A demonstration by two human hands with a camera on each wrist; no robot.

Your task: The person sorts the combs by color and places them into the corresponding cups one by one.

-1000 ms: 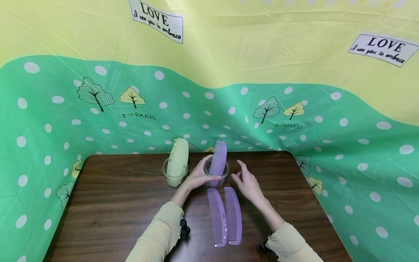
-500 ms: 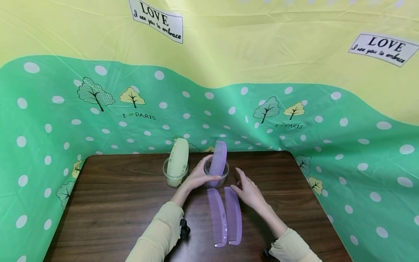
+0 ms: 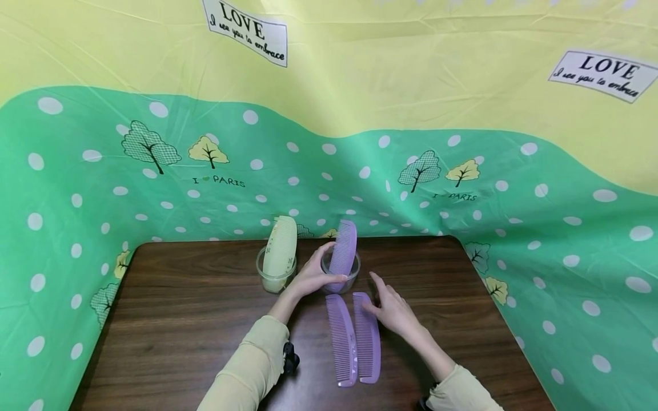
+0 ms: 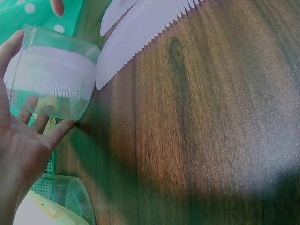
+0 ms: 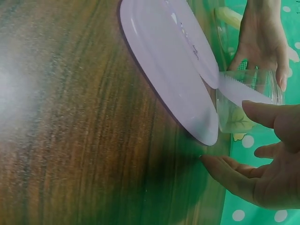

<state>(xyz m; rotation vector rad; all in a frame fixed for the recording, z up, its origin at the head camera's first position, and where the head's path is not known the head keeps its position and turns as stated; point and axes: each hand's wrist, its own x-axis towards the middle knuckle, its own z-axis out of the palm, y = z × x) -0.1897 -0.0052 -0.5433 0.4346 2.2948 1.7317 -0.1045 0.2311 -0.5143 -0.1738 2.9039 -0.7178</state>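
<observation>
1. At the far middle of the desk (image 3: 180, 319), the left hand (image 3: 311, 278) is wrapped around a small clear jar (image 3: 340, 278), fingers curled on its wall, steadying it. One purple comb (image 3: 343, 249) stands in the jar, leaning and rising well above the rim. If that grip loosens, the tall comb could tip the light jar over.

2. The right hand (image 3: 393, 308) hangs with fingers apart and relaxed, holding nothing, its fingertips just beside the far end of the right-hand flat comb (image 3: 367, 337). That comb lies touching a second flat comb (image 3: 341, 340), both pointing toward the near edge. A careless pinch could drag both combs together, or push the second one against the jar.

3. A second jar (image 3: 275, 277) with a pale yellow comb (image 3: 280, 251) stands just left of the held jar, close to the left wrist. A shift of that arm could knock it toward the far edge.

4. The desk top looks smooth; a comb lifted by its tip alone could slip and clatter down.
</observation>
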